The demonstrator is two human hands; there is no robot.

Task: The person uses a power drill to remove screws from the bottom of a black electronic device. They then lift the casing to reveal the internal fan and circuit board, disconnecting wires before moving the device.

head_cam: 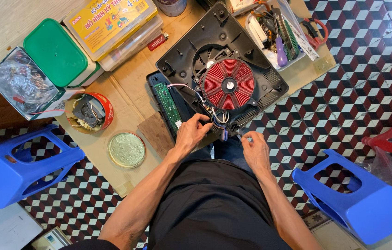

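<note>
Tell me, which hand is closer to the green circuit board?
The left hand. It sits just right of the green circuit board, by its lower end, pinching at the wires. The right hand is farther away, off to the right at the cooker's near edge.

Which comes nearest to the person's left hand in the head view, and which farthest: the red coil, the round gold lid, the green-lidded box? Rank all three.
From the left hand:
1. Red coil, just above and right, inside the open black casing.
2. Round gold lid, to the left on the cardboard.
3. Green-lidded box, far upper left.
</note>
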